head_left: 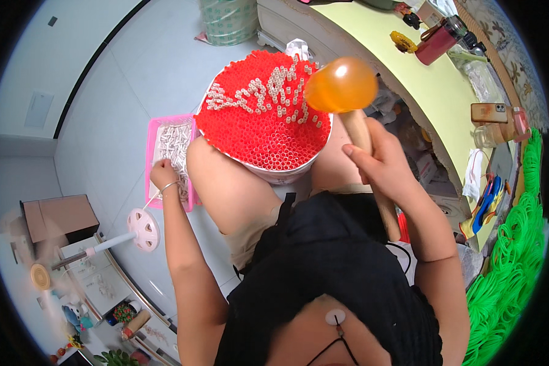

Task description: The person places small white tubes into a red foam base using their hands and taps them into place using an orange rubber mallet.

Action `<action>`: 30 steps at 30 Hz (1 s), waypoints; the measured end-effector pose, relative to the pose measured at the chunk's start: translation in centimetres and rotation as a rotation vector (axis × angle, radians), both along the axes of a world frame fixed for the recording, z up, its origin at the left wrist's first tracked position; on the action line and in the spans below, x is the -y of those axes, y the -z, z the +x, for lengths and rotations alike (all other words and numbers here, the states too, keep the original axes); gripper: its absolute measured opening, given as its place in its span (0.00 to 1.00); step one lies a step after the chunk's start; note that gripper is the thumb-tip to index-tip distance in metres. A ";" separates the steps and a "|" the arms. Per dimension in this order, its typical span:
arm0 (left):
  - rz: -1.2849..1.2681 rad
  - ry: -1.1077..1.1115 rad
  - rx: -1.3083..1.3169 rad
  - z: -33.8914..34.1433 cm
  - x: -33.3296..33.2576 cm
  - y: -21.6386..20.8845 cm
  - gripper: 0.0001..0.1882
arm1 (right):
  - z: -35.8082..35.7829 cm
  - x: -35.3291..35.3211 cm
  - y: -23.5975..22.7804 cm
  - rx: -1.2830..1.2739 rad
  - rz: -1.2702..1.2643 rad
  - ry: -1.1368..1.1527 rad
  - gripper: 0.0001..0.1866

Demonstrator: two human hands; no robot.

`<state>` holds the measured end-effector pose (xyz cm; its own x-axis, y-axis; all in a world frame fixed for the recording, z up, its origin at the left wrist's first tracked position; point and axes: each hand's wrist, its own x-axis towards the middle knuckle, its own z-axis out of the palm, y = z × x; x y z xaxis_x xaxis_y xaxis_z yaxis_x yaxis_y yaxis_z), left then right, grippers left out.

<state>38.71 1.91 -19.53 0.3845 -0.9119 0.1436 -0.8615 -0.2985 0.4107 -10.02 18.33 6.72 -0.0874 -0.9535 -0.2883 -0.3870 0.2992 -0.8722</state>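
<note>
My right hand point(384, 160) is wrapped round the wooden handle of a mallet point(343, 85) with a rounded, translucent orange head. The mallet is raised beside the right edge of a white bucket point(280, 177) between my knees. Red tubes point(256, 137) stand upright and tightly packed in the bucket. Many of those toward the back have whitish pegs point(277, 85) sticking up out of them. Over at the left, my left hand point(163, 175) is down in a pink basket point(193, 198) of small white pegs point(174, 143). Its fingers are curled, and what they hold is hidden.
On the right, a pale green table point(372, 30) carries a red flask point(436, 46), a phone point(489, 112) and gloves point(485, 204). Bright green cord point(506, 268) lies heaped beyond it. A fan-like stand with a pink disc point(143, 230) stands near my left forearm.
</note>
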 end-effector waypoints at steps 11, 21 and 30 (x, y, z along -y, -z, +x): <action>-0.384 0.730 -0.672 -28.3 -9.0 -18.3 0.05 | -1.3 -1.2 2.5 -0.083 -0.153 -0.097 0.21; -0.386 0.867 -0.428 -31.3 -8.1 -16.2 0.04 | -2.3 -2.2 2.1 0.177 0.033 0.011 0.18; -0.351 0.785 -0.598 -31.5 -8.0 -16.6 0.03 | -2.0 -2.1 2.1 0.209 -0.004 0.014 0.17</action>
